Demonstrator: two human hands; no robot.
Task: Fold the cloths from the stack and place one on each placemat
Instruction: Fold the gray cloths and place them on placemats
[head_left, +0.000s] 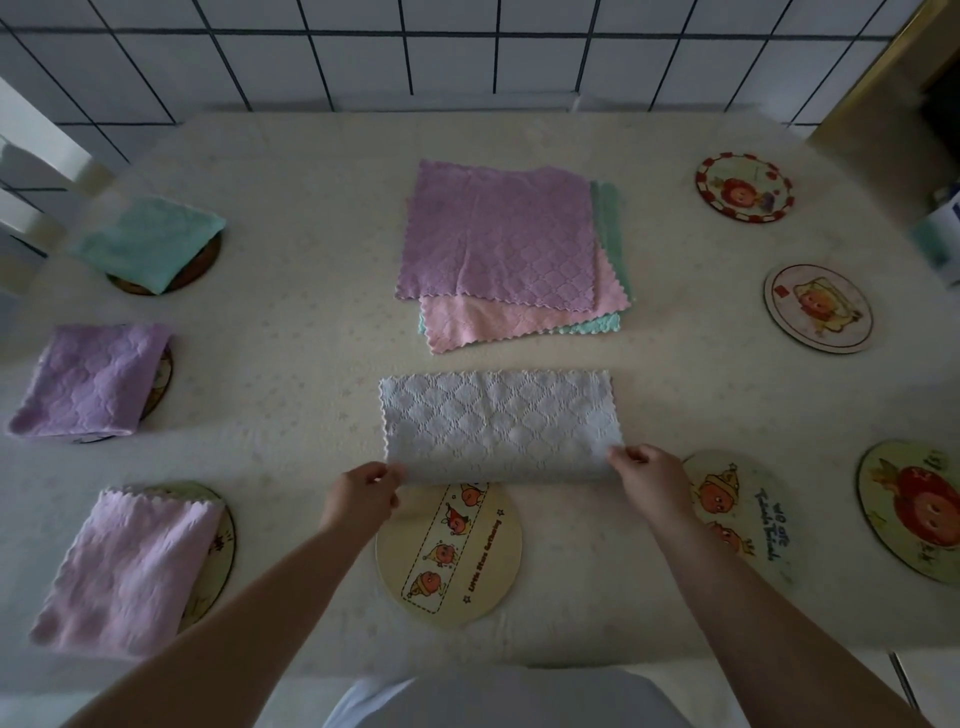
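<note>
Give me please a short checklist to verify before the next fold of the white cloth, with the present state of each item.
1. Left hand pinches the near left corner of the white cloth: ok.
2. Right hand pinches the near right corner: ok.
3. The cloth is already folded once into a flat strip, edges roughly matched: ok.
4. The cloth keeps apart from the stack behind it: ok.
5. A bare placemat waits just below the cloth: ok.
6. The layers underneath lie without wrinkles: cannot tell.

Half-folded cloth (498, 423) between stack (506, 244) and placemat (452, 556)
</note>
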